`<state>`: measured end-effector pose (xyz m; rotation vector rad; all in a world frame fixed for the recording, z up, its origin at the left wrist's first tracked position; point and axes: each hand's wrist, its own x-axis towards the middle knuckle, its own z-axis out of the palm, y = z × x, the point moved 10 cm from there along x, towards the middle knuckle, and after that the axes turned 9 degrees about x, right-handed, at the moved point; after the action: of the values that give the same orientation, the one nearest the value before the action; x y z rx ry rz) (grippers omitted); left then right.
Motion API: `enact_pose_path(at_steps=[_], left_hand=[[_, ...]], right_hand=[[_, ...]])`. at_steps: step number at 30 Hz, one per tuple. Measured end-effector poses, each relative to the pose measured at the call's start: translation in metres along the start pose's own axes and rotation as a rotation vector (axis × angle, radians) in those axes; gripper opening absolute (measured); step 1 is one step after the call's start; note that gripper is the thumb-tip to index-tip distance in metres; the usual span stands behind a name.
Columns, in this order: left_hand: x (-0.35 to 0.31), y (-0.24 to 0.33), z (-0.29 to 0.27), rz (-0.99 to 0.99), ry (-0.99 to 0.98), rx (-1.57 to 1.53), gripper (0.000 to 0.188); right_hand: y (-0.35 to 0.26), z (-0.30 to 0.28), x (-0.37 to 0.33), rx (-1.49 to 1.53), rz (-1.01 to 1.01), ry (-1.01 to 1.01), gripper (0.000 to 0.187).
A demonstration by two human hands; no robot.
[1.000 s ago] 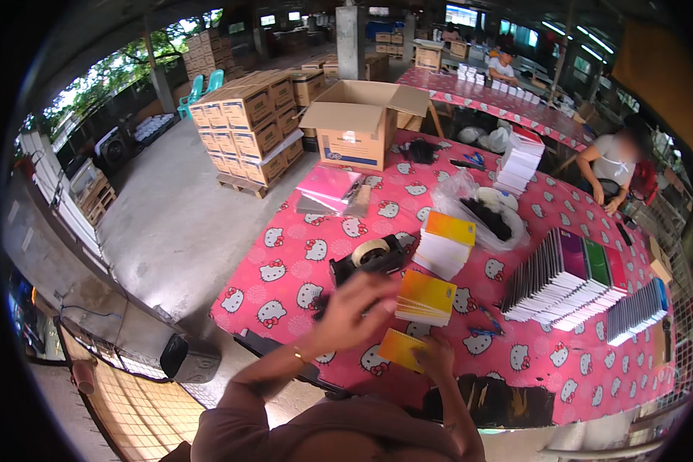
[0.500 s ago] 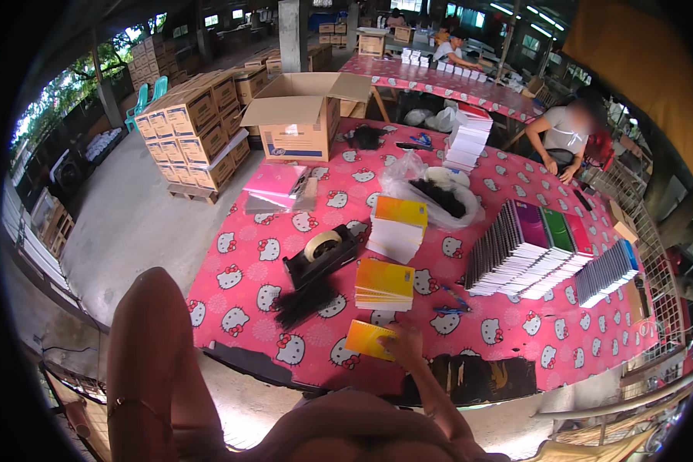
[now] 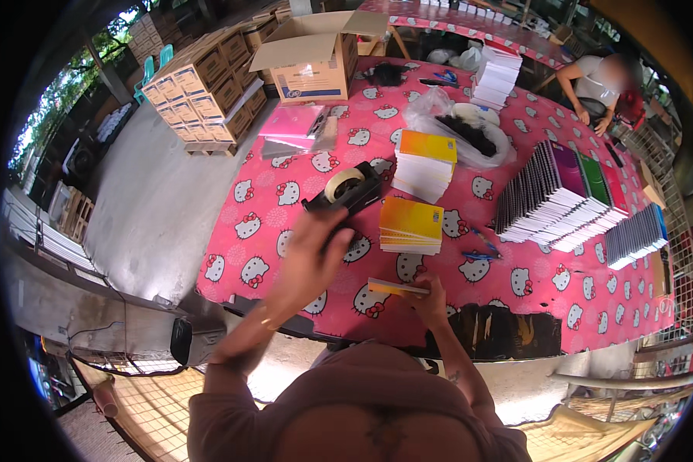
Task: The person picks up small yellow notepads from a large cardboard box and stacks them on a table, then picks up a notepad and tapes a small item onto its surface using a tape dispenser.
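Observation:
My right hand [image 3: 429,299] is closed on a small yellow-orange notebook [image 3: 397,288], tipped so its edge and white pages show, just above the table's near edge. My left hand [image 3: 316,245] reaches over the table beside the black tape dispenser [image 3: 345,190], covering the spot where a bundle of black strands lay. Its fingers are blurred and partly hidden, so any hold is unclear. Two stacks of yellow-orange notebooks, a nearer stack [image 3: 411,225] and a farther stack [image 3: 424,167], stand beyond my right hand.
On the pink patterned table [image 3: 231,250] are spiral notebooks [image 3: 550,192], pens [image 3: 481,246], a plastic bag [image 3: 497,146] of black strands and pink packets [image 3: 292,123]. An open carton [image 3: 312,77] stands at the back left. A co-worker [image 3: 599,85] sits at the far right.
My left arm has swung from the left, beside the table, to over the tape dispenser's near side. My right hand has lifted the notebook and tilted it up. The view has shifted.

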<state>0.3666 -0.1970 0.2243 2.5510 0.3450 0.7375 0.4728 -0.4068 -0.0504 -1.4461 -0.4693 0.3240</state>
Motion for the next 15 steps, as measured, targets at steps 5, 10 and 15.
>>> enact_pose_path(at_steps=[5,10,15], left_hand=[[-0.065,-0.153,0.156,0.061,-0.022,0.668,0.037],[-0.064,-0.137,0.131,0.018,0.063,0.438,0.021],[-0.059,-0.094,0.106,0.021,0.131,0.274,0.022]], right_hand=[[0.003,0.022,0.002,0.052,0.107,-0.228,0.026],[-0.009,0.005,0.008,0.020,0.243,-0.148,0.021],[-0.030,-0.003,0.030,0.132,0.080,-0.129,0.020]])
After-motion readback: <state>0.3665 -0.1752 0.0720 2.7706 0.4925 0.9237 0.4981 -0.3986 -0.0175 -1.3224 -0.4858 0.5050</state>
